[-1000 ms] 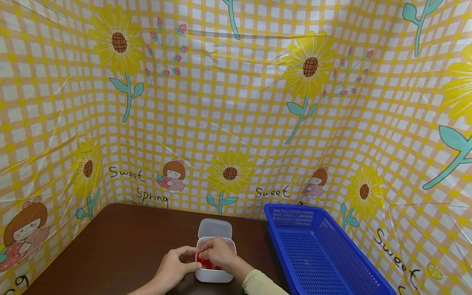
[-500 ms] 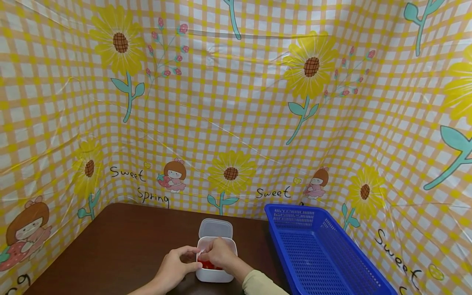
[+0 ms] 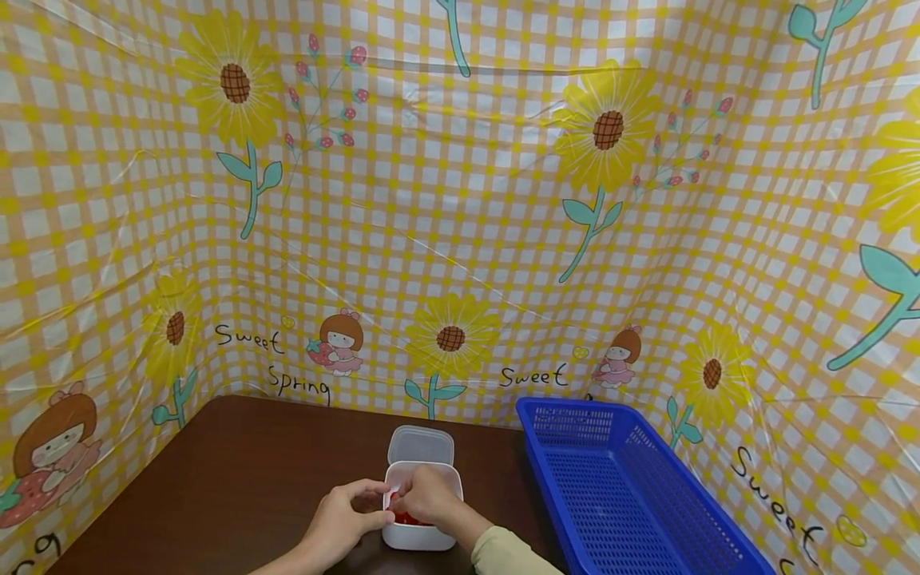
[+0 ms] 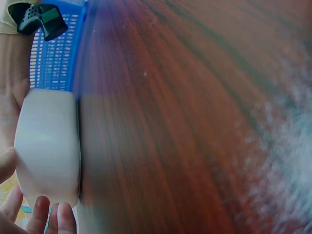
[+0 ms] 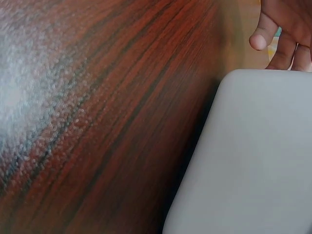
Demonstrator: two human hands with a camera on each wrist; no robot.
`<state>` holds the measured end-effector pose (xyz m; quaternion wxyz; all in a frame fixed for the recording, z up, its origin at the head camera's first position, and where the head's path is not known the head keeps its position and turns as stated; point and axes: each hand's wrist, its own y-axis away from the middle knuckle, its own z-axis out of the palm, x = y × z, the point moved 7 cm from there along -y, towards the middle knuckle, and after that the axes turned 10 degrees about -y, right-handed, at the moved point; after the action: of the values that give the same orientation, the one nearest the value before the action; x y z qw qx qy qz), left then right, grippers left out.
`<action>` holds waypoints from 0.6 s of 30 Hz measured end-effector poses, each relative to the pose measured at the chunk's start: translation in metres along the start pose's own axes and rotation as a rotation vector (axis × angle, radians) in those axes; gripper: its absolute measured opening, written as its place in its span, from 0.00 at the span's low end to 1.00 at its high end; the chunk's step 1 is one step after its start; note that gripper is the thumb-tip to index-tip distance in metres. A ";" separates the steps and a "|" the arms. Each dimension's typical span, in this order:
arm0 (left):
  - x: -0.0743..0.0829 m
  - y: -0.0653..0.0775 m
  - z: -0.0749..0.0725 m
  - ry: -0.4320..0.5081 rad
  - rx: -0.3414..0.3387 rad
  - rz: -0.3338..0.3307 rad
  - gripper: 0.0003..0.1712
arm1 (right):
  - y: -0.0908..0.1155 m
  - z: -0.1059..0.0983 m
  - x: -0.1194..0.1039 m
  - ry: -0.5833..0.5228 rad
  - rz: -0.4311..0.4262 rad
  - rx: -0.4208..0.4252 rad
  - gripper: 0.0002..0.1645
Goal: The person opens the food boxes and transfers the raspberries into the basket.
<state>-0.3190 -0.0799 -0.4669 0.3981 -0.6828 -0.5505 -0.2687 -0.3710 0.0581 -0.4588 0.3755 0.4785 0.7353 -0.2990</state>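
A small white plastic box (image 3: 418, 541) stands on the table with its top uncovered and red pieces (image 3: 406, 517) inside, too small and covered to name. My left hand (image 3: 338, 519) holds the box at its left side, thumb at the near left rim, fingers farther back. In the left wrist view those fingertips (image 4: 41, 207) touch the box's end. Reaching in from the right, my right hand (image 3: 429, 493) has its fingers bent down inside the box, over the red pieces. What its fingertips hold, if anything, is hidden. A translucent lid (image 3: 421, 446) sits just behind the box.
A long blue plastic basket (image 3: 611, 487) with a perforated bottom stands to the right of the box. The dark brown wooden table (image 3: 237, 479) extends to the left. Behind and around it hangs a yellow checked sheet (image 3: 460, 200) with printed flowers.
My right hand's fingers have shifted slightly inside the box, and the red pieces showing beneath them have changed. My left hand has kept its place at the box.
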 end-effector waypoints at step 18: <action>-0.005 0.000 0.001 0.026 -0.008 -0.015 0.25 | -0.003 0.005 -0.001 -0.016 -0.014 -0.031 0.14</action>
<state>-0.3200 -0.0815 -0.4715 0.4005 -0.6767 -0.5494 -0.2826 -0.3720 0.0526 -0.4605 0.3865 0.4653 0.7401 -0.2940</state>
